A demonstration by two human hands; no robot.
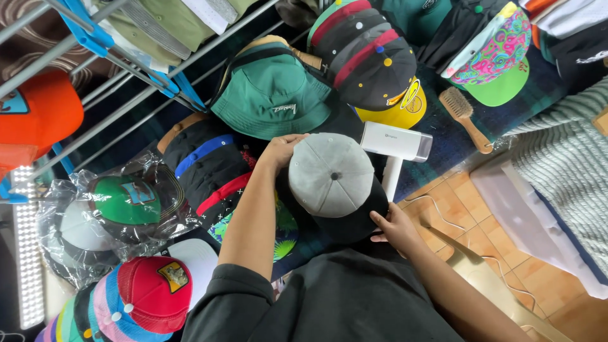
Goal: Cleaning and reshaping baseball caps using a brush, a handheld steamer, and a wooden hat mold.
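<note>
Two hands on one cap. Left hand point(283, 149) is curled over the back edge of the grey cap point(332, 175), fingers closed on the crown rim; fingertips tucked behind the crown, can't see them. Right hand point(395, 227) grips the cap's black brim point(354, 218) from the near side, thumb on top, remaining fingers hidden under the brim. The cap sits in the middle of the pile, crown up, button facing the camera.

Hidden or cut off: the brim's underside and whatever lies directly beneath the cap. A patterned green cap point(285, 237) shows only as a sliver past the left forearm. Bagged caps point(120, 209) at left are blurred by plastic glare. The red cap point(155, 288) stack runs off the bottom edge, the orange cap point(38, 117) off the left edge. The dark sleeve and torso block the near part of the pile.

Edges and room: tight. The green bucket hat point(272, 95) lies just beyond the left hand; the stacked black caps point(364, 54) overlap above. A white handheld device point(398, 149) stands touching or just beside the cap's right side, can't tell which. The wooden brush point(465, 117) is well apart. Grey rack bars point(126, 95) cross the upper left. The only open patch is the tiled floor point(468, 215) at right, with a thin cord lying across it.
</note>
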